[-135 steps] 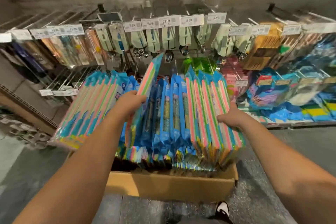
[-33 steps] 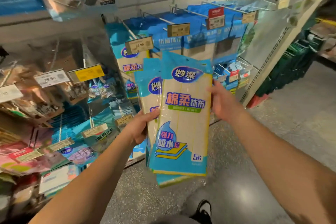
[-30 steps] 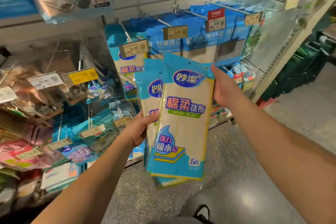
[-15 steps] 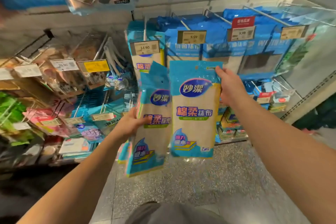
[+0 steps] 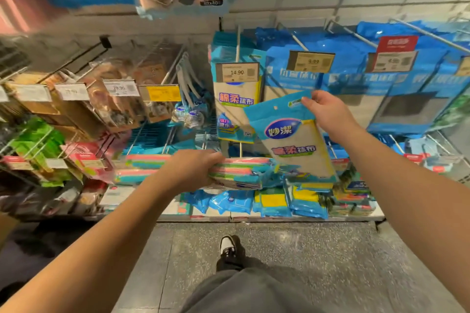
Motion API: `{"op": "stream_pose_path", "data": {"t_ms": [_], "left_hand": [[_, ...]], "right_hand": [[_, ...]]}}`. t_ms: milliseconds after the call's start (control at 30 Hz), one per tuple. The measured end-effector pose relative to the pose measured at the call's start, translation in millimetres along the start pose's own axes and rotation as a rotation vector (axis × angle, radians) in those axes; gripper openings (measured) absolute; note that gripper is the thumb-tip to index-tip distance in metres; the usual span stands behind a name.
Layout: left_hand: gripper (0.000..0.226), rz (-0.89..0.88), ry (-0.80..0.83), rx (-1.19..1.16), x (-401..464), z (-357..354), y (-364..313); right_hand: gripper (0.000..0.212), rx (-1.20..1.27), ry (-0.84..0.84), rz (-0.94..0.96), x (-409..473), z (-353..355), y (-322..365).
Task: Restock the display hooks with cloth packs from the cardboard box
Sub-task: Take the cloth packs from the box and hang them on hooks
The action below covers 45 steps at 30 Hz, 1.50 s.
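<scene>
the hook (image 5: 238, 40) carrying the 14.90 price tag (image 5: 236, 72) is fronted by that tag, with hung cloth packs (image 5: 235, 109) filling the rod behind it. just to its right, blue packs (image 5: 312, 43) and their tag (image 5: 310, 61) crowd the neighbouring hook. the right hand (image 5: 328, 112) holds a single cloth pack (image 5: 292, 134) tilted in the open air before these hooks. the left hand (image 5: 190, 170) grips a stack of packs (image 5: 239, 170) low, just above the packs on the bottom shelf (image 5: 279, 218). the floor (image 5: 305, 262) in front lies open.

arms (image 5: 106, 241): bare, no sleeves | trousers (image 5: 254, 292): grey | shoe (image 5: 229, 249): black, white toe
</scene>
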<state>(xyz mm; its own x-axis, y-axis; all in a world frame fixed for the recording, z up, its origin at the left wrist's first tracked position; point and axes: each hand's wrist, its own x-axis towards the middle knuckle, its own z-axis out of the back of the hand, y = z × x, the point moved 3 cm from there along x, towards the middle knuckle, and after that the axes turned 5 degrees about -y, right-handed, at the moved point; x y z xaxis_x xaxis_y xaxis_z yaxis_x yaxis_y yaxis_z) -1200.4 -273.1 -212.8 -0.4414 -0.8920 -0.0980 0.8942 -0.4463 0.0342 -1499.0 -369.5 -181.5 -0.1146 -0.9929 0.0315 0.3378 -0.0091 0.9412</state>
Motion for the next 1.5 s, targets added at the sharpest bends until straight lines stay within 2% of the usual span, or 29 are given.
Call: {"op": "stream_pose_path", "data": {"t_ms": [100, 300, 400, 433, 667, 733, 800, 867, 967, 1100, 1333, 1500], "left_hand": [[0.042, -0.087, -0.002, 0.066, 24.8, 21.1, 4.3], [0.039, -0.11, -0.001, 0.13, 80.7, 55.8, 20.8], [0.043, -0.075, 0.02, 0.17, 98.5, 65.0, 29.8], [0.044, -0.063, 0.032, 0.177, 101.1, 66.5, 32.6], [0.032, -0.026, 0.005, 0.162, 84.8, 88.5, 41.6], [0.03, -0.03, -0.044, 0.156, 78.5, 99.9, 43.0], [0.029, -0.036, -0.072, 0.137, 76.8, 109.4, 45.5], [0.031, -0.026, -0.061, 0.111, 79.2, 114.9, 48.2], [0.034, -0.021, -0.04, 0.103, 83.4, 114.8, 49.1], [0.039, -0.014, -0.016, 0.093, 85.4, 112.9, 50.1], [0.047, 0.018, -0.014, 0.094, 83.9, 112.7, 55.5], [0.044, 0.011, -0.015, 0.085, 83.8, 111.4, 58.6]], "right_hand": [[0.003, 0.088, 0.047, -0.061, 11.2, -23.6, 3.6], [0.012, 0.13, 0.158, -0.126, 44.0, -51.6, 1.0], [0.046, 0.164, 0.193, -0.121, 50.5, -59.0, 8.2], [0.048, 0.153, 0.186, -0.112, 56.6, -59.3, 5.9], [0.018, 0.156, 0.298, -0.098, 74.4, -67.1, 2.8], [0.014, 0.09, 0.288, -0.042, 77.1, -65.9, 10.5], [0.008, -0.116, 0.288, 0.05, 80.5, -65.7, 21.7], [0.024, -0.304, 0.301, 0.103, 86.3, -67.5, 27.0], [0.038, -0.34, 0.284, 0.122, 89.4, -73.1, 32.4], [0.023, -0.269, 0.23, 0.12, 96.9, -81.4, 33.6], [0.022, 0.087, 0.14, -0.009, 105.4, -93.4, 25.1], [0.01, 0.187, 0.11, -0.108, 115.1, -99.5, 9.5]]}}
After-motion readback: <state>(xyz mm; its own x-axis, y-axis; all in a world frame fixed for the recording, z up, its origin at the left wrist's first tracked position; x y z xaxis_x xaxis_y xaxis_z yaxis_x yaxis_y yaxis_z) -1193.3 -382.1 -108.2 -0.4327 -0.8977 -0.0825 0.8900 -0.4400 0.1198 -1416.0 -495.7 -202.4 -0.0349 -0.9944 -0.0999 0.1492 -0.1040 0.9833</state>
